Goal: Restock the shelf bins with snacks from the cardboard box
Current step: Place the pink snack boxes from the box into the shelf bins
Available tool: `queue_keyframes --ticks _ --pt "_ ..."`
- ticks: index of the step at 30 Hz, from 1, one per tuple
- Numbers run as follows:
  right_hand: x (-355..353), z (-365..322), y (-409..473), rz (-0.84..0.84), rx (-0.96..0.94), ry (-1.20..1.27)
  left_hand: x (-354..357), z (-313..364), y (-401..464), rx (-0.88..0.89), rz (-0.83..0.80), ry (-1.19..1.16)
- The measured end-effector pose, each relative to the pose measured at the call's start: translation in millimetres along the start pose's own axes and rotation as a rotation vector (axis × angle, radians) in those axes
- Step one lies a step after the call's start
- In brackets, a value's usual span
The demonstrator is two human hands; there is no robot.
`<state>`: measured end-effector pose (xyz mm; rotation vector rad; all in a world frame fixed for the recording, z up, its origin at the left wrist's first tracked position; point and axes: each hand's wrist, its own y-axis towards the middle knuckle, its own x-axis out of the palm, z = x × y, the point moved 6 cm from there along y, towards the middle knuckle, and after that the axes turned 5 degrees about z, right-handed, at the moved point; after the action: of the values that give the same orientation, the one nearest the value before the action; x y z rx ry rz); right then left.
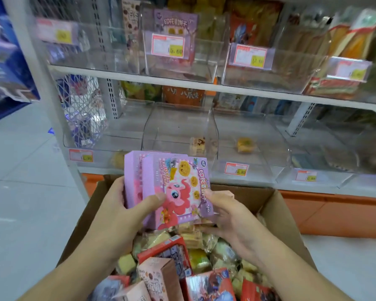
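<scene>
I hold a stack of purple biscuit boxes (178, 187) with a pink pony on the front, above the open cardboard box (276, 205). My left hand (126, 205) grips the stack's left side, thumb across the front. My right hand (224, 211) grips its right edge and underside. The cardboard box holds several red and pink snack boxes (161, 274) and wrapped cakes (221, 250). Clear shelf bins stand ahead: the upper middle bin (180, 68) has one matching purple box (176, 25) standing in it.
The lower clear bins (180, 131) hold only a few small wrapped cakes (244, 144). Price tags hang on the bin fronts. The right upper bins hold orange and red packets (343, 40). A white shelf post (52, 101) stands at left, with pale floor beyond.
</scene>
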<state>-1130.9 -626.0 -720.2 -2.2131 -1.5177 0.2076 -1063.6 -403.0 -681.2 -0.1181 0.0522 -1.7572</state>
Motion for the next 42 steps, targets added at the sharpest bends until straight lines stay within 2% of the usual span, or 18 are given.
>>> queue_keyframes --ticks 1,3,9,13,18,20,26,35,39,42 --pt "12 4 -4 -0.125 0.051 0.097 1 -1 -2 -0.004 0.000 -0.034" --pt "27 4 -8 -0.243 0.040 0.219 6 -3 -5 -0.020 -0.034 -0.066" --pt "26 -17 -5 -0.237 -0.136 0.372 8 9 -2 0.034 -0.180 -0.086" --pt "15 -33 -4 -0.193 -0.285 0.168 -24 28 18 0.163 -0.130 0.007" --pt "12 -45 -13 -0.109 -0.458 -0.204 -16 33 13 0.169 -0.351 0.298" --pt "17 -46 -17 -0.103 -0.494 -0.277 -14 34 9 0.204 -0.331 0.379" --pt "23 -62 -25 -0.142 -0.529 -0.353 -17 43 9 0.273 -0.239 0.404" --pt "15 -92 -33 -0.052 -0.567 -0.478 -8 53 12 0.274 -0.331 0.364" --pt "21 -146 -56 0.027 -0.768 -0.644 -1 100 26 0.369 -0.416 0.367" --pt "13 -209 -73 0.146 -0.956 -0.593 3 156 43 0.522 -0.447 0.478"
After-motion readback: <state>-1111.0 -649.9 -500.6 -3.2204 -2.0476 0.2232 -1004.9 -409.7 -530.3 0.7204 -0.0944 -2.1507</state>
